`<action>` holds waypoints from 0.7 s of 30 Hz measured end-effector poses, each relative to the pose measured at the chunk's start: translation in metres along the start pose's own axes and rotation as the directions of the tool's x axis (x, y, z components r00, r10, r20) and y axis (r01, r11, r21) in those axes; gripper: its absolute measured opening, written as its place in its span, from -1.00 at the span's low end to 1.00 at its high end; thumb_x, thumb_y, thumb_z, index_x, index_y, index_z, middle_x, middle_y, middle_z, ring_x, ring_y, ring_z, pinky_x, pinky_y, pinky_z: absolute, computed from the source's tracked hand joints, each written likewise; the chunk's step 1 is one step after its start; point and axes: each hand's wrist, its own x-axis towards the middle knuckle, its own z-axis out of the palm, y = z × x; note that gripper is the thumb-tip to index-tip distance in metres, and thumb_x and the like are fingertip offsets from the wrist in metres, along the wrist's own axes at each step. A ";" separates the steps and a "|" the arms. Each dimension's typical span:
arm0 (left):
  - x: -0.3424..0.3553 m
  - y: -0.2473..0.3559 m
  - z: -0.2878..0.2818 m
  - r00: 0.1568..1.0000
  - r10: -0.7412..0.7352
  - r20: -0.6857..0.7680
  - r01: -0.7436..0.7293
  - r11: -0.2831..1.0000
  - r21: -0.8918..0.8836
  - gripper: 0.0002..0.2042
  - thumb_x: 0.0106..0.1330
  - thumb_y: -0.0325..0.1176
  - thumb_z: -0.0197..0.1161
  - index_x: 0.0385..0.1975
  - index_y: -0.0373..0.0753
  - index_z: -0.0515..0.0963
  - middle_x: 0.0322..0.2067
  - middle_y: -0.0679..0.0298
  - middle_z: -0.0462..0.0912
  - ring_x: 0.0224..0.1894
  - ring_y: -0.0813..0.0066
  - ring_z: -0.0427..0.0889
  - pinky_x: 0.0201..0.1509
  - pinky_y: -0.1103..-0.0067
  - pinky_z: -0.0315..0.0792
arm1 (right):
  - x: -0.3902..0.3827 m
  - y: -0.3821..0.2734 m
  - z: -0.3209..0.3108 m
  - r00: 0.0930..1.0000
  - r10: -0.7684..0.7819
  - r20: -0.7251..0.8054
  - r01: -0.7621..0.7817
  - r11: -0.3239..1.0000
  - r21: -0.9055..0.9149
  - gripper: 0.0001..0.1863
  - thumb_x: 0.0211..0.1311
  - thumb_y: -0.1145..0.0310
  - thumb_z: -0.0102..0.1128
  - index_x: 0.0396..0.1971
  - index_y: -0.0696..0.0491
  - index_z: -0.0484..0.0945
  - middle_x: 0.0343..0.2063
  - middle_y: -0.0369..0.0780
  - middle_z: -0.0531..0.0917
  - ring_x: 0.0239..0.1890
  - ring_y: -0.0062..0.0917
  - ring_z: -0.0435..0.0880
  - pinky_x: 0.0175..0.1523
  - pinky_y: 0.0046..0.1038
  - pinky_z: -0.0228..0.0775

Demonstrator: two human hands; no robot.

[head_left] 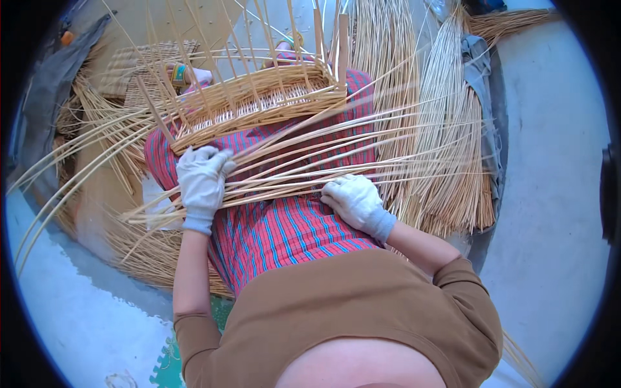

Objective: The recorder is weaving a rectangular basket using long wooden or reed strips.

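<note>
Long pale wicker rods [278,184] lie loosely bundled across my lap, over red-and-blue striped cloth [284,233]. My left hand [206,181], in a white knitted glove, is closed round the rods near their left ends. On the right, my gloved right hand [354,202] has its fingers curled at the lower edge of the same bundle; rods pass beneath or through it, and its fingertips are hidden. Just beyond my left hand a partly woven rectangular wicker basket [259,107] rests on my knees. Thin upright stakes and thicker corner posts rise from its rim.
Large bundles of rods [446,142] lie on the floor to the right, beside dark cloth [482,97]. Woven wicker panels [139,74] and loose rods are at the far left. More rods [155,252] spread by my left elbow, near a green foam mat [168,362].
</note>
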 end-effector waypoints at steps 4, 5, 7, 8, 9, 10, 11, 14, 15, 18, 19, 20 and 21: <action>0.005 -0.009 0.031 0.988 -0.130 -0.083 0.118 0.983 -0.139 -0.70 0.33 -0.18 0.31 0.02 -0.04 0.68 -0.18 0.25 0.68 -0.03 0.18 0.61 0.29 0.20 0.33 | 0.018 0.005 -0.025 1.000 0.001 -0.008 0.001 0.986 0.170 -0.84 0.22 0.23 0.33 -0.30 -0.02 0.67 -0.36 -0.22 0.71 -0.25 -0.27 0.69 -0.11 -0.25 0.54; 0.001 -0.011 0.033 0.989 -0.104 -0.101 0.092 0.989 -0.117 -0.71 0.34 -0.20 0.31 0.03 -0.04 0.67 -0.21 0.25 0.69 -0.05 0.18 0.63 0.32 0.16 0.34 | 0.025 0.010 -0.030 0.990 0.003 -0.144 0.018 0.990 0.142 -0.87 0.20 0.28 0.36 -0.32 -0.02 0.68 -0.38 -0.21 0.70 -0.28 -0.27 0.69 -0.14 -0.28 0.54; -0.004 -0.013 0.038 0.988 -0.103 -0.115 0.089 0.989 -0.121 -0.71 0.33 -0.21 0.32 0.02 -0.05 0.67 -0.22 0.24 0.69 -0.07 0.17 0.64 0.32 0.15 0.36 | 0.042 0.029 -0.030 0.969 0.058 -0.239 -0.033 0.994 0.106 -0.90 0.19 0.32 0.37 -0.33 -0.02 0.69 -0.38 -0.21 0.70 -0.27 -0.27 0.69 -0.14 -0.29 0.54; -0.005 -0.014 0.038 0.986 -0.099 -0.131 0.082 0.988 -0.129 -0.71 0.32 -0.22 0.33 0.01 -0.05 0.68 -0.24 0.23 0.69 -0.09 0.17 0.65 0.31 0.14 0.38 | 0.053 0.033 -0.034 0.962 0.039 -0.269 -0.013 0.995 0.097 -0.89 0.17 0.31 0.38 -0.34 -0.02 0.70 -0.37 -0.22 0.71 -0.23 -0.27 0.69 -0.11 -0.29 0.54; -0.004 -0.015 0.038 0.988 -0.103 -0.111 0.086 0.984 -0.154 -0.71 0.30 -0.27 0.34 0.01 -0.07 0.68 -0.24 0.21 0.70 -0.12 0.15 0.65 0.22 0.21 0.44 | 0.062 0.039 -0.034 0.971 -0.034 -0.236 0.047 0.998 0.047 -0.87 0.15 0.29 0.38 -0.32 -0.05 0.69 -0.35 -0.25 0.70 -0.21 -0.28 0.68 -0.08 -0.29 0.52; -0.003 -0.014 0.037 0.988 -0.129 -0.087 0.110 0.974 -0.198 -0.71 0.29 -0.28 0.34 0.01 -0.08 0.68 -0.23 0.20 0.70 -0.11 0.15 0.65 0.19 0.25 0.45 | 0.071 0.037 -0.033 0.977 -0.072 -0.198 0.078 0.997 0.021 -0.85 0.13 0.28 0.39 -0.30 -0.06 0.69 -0.34 -0.26 0.70 -0.18 -0.29 0.67 -0.06 -0.28 0.52; -0.002 -0.011 0.035 0.986 -0.155 -0.063 0.136 0.961 -0.241 -0.71 0.29 -0.29 0.35 0.01 -0.09 0.68 -0.22 0.19 0.70 -0.11 0.14 0.65 0.16 0.28 0.46 | 0.079 0.034 -0.031 0.981 -0.110 -0.159 0.111 0.994 -0.005 -0.82 0.11 0.27 0.40 -0.28 -0.08 0.69 -0.33 -0.28 0.69 -0.16 -0.30 0.66 -0.04 -0.28 0.51; -0.002 -0.010 0.034 0.991 -0.089 -0.098 0.052 0.944 -0.326 -0.70 0.27 -0.42 0.33 0.01 -0.11 0.68 -0.20 0.15 0.73 -0.12 0.13 0.69 0.05 0.33 0.51 | 0.092 0.037 -0.015 0.984 -0.162 -0.070 0.151 0.978 -0.147 -0.80 0.07 0.22 0.40 -0.28 -0.12 0.68 -0.32 -0.32 0.66 -0.16 -0.35 0.63 -0.05 -0.26 0.47; -0.003 -0.011 0.034 0.990 -0.085 -0.117 0.033 0.921 -0.389 -0.68 0.25 -0.50 0.32 0.01 -0.13 0.68 -0.20 0.15 0.73 -0.14 0.13 0.70 0.01 0.34 0.54 | 0.093 0.037 -0.015 0.987 -0.157 -0.030 0.151 0.976 -0.157 -0.81 0.10 0.20 0.38 -0.28 -0.12 0.66 -0.32 -0.33 0.67 -0.19 -0.37 0.63 -0.06 -0.26 0.46; -0.005 -0.010 0.029 0.991 -0.122 -0.046 0.095 0.919 -0.382 -0.68 0.26 -0.58 0.29 0.01 -0.19 0.68 -0.14 0.13 0.73 -0.06 0.16 0.71 0.06 0.39 0.54 | 0.090 0.039 -0.011 0.981 -0.194 -0.017 0.187 0.963 -0.193 -0.81 0.15 0.18 0.33 -0.26 -0.10 0.65 -0.31 -0.34 0.65 -0.16 -0.36 0.63 -0.06 -0.26 0.45; -0.005 -0.011 0.030 0.991 -0.126 -0.052 0.096 0.914 -0.393 -0.68 0.26 -0.58 0.29 0.01 -0.19 0.68 -0.14 0.13 0.73 -0.06 0.16 0.71 0.06 0.39 0.54 | 0.090 0.039 -0.010 0.979 -0.195 -0.050 0.185 0.969 -0.162 -0.80 0.14 0.19 0.34 -0.26 -0.10 0.65 -0.31 -0.33 0.65 -0.16 -0.36 0.63 -0.05 -0.26 0.47; -0.005 -0.011 0.030 0.990 -0.127 -0.062 0.094 0.920 -0.381 -0.68 0.25 -0.58 0.30 0.01 -0.20 0.67 -0.13 0.14 0.73 -0.06 0.16 0.71 0.06 0.40 0.54 | 0.090 0.039 -0.009 0.979 -0.193 -0.061 0.182 0.971 -0.152 -0.79 0.13 0.19 0.35 -0.26 -0.10 0.65 -0.32 -0.33 0.65 -0.16 -0.36 0.63 -0.05 -0.25 0.47; -0.006 -0.010 0.029 0.989 -0.134 -0.057 0.105 0.929 -0.356 -0.70 0.27 -0.57 0.30 0.00 -0.21 0.67 -0.13 0.14 0.73 -0.06 0.17 0.71 0.06 0.40 0.55 | 0.090 0.040 -0.007 0.979 -0.190 -0.071 0.179 0.973 -0.143 -0.79 0.12 0.19 0.36 -0.26 -0.09 0.65 -0.32 -0.33 0.65 -0.15 -0.36 0.63 -0.05 -0.25 0.48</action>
